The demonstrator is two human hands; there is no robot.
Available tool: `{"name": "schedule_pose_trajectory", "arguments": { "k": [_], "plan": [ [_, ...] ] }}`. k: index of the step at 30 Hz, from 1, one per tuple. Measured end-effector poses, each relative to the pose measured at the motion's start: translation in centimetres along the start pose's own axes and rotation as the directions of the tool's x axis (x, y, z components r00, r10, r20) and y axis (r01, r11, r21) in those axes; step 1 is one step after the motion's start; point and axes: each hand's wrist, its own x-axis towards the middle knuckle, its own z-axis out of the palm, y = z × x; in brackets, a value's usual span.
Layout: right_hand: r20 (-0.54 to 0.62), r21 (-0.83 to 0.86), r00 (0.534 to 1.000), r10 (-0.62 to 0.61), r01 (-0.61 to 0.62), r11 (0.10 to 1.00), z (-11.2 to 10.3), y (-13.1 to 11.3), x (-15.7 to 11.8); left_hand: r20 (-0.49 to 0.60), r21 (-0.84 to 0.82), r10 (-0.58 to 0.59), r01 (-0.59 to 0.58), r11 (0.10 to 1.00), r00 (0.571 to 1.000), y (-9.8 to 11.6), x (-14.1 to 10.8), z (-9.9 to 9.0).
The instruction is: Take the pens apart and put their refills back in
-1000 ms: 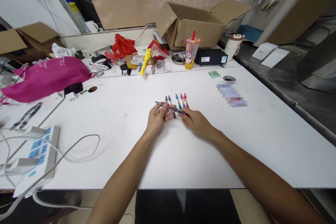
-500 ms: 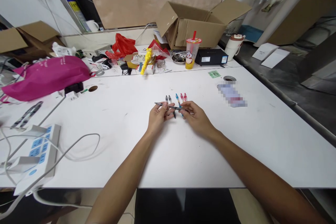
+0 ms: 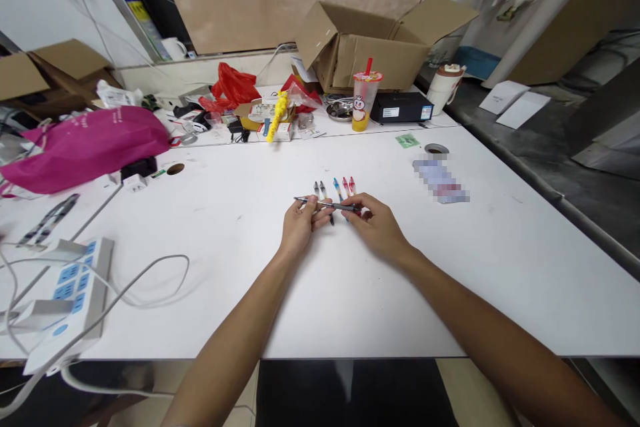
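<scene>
Between my two hands a dark pen is held level above the table. My left hand pinches its left part, thumb on top and fingers beneath. At the other end, the thumb and fingertips of my right hand close on the dark grip. Just behind lie several pens on the white table: two black-topped pens, a blue pen and two red pens. Their lower parts are mostly covered by my hands and the held pen.
A white power strip with cables lies at left, near two more pens. A magenta bag, a yellow toy-like stick, a drink cup and an open cardboard box stand behind. A tape roll lies right.
The held pen has come out straight and more visible between my hands, its dark grip end now showing near my right fingers. The pens on the table stay put.
</scene>
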Motion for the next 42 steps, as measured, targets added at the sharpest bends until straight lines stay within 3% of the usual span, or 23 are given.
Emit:
{"name": "schedule_pose_trajectory", "arguments": {
  "k": [4, 7, 14, 19, 21, 27, 32, 38, 42],
  "plan": [
    [0.010, -0.040, 0.981, -0.194, 0.194, 0.980, -0.3, 0.1, -0.1, -0.031, -0.043, -0.069, 0.068, 0.997, 0.997, 0.0, 0.1, 0.1],
    [0.014, -0.066, 0.970, -0.243, 0.244, 0.968, -0.3, 0.2, -0.1, -0.041, -0.060, -0.118, 0.115, 0.991, 0.992, 0.2, 0.0, 0.3],
    [-0.028, -0.056, 0.998, 0.056, -0.057, 0.997, 0.0, 0.1, -0.3, -0.055, -0.073, -0.058, 0.054, 0.996, 0.997, 0.1, 0.1, 0.2],
    [-0.004, -0.086, 0.992, -0.127, 0.127, 0.988, -0.3, -0.3, -0.1, -0.105, -0.105, -0.084, 0.073, 0.992, 0.991, 0.2, 0.2, 0.0],
    [0.004, -0.083, 0.990, -0.144, 0.143, 0.986, -0.4, -0.5, 0.0, -0.130, -0.129, -0.088, 0.071, 0.989, 0.988, 0.4, 0.3, -0.1],
    [-0.110, -0.077, 0.994, -0.013, 0.005, 0.997, -1.4, -0.4, 0.4, -0.177, -0.146, -0.039, 0.013, 0.989, 0.984, 0.8, 0.6, -0.3],
    [-0.205, 0.081, 0.972, 0.113, -0.098, 0.992, -2.7, -0.3, 1.1, -0.230, -0.138, 0.008, -0.041, 0.990, 0.973, 1.5, 0.6, -0.6],
    [-0.116, 0.264, 0.974, 0.195, -0.159, 0.951, -2.5, 0.1, 1.4, -0.200, -0.065, 0.060, -0.074, 0.995, 0.978, 1.3, 0.5, -0.6],
    [0.013, 0.217, 0.976, 0.218, -0.216, 0.952, -1.5, 0.6, 1.0, -0.154, -0.023, 0.098, -0.103, 0.994, 0.983, 1.0, 0.4, -0.5]
  ]
}}
